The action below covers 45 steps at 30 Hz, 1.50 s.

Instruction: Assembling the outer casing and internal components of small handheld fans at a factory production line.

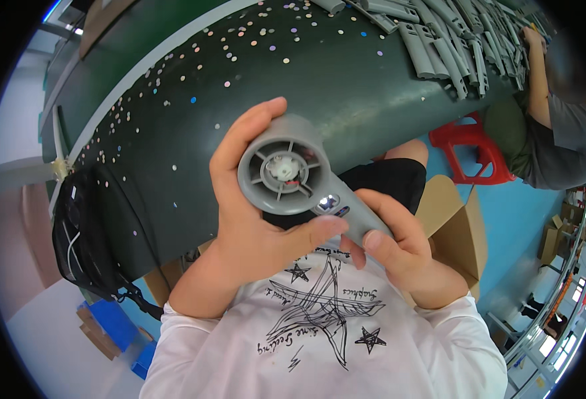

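At 9 o'clock, a black mesh bag (83, 233) hangs off the edge of the dark green table (193, 133). Small round confetti-like dots (253, 40) are scattered over the table from 10 to 12 o'clock.

Just left of centre, your left hand (253, 219) wraps the round head of the grey hair-dryer shell (286, 171). Fingers curl over the far side of the barrel toward 12 o'clock, thumb pressed across below it pointing to 3 o'clock; the hand is clamped on the shell. The open end of the barrel faces you: spoked grille, white motor hub at the middle with a bit of red beside it.

The shell sits at frame centre, above your lap, held clear of the table. Its handle runs toward 4 o'clock.

Your right hand (399, 246) is closed around that handle, fingers together, thumb tip lying on top of it near a small shiny patch (328, 201).

At 1 o'clock, a pile of grey plastic handle parts (452, 40) lies on the table. At 2 o'clock, another person's arm (539, 73) reaches to that pile, with a red stool (472, 149) just below. At 4 o'clock, an open cardboard box (452, 226) stands on the blue floor.
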Each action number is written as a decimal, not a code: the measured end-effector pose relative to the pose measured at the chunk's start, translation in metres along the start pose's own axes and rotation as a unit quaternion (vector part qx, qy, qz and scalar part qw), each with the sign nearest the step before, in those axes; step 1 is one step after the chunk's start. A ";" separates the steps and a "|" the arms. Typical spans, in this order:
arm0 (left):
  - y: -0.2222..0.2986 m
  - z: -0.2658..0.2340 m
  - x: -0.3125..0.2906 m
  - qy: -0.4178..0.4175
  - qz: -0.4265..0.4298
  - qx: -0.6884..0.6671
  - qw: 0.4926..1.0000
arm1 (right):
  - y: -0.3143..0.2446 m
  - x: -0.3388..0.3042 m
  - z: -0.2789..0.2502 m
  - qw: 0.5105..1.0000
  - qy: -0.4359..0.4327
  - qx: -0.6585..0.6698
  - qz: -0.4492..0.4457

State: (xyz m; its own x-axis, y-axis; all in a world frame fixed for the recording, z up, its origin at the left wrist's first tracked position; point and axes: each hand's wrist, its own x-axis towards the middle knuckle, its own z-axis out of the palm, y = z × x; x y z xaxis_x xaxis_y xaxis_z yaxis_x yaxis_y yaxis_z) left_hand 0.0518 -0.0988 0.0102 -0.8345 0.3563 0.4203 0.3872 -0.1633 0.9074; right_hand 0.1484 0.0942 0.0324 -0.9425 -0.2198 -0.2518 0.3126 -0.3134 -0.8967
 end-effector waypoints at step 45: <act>-0.005 0.009 -0.020 0.098 0.059 0.056 0.992 | 0.015 0.021 0.011 0.813 0.129 -0.481 -0.303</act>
State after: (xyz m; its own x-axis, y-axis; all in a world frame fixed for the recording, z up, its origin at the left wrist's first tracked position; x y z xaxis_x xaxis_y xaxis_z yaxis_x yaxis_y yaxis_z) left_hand 0.0700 -0.0973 -0.0026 -0.8365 0.1535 0.5260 0.5188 -0.0866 0.8505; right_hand 0.1345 0.0747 0.0173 -0.9210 -0.0551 0.3857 -0.3388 0.6023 -0.7229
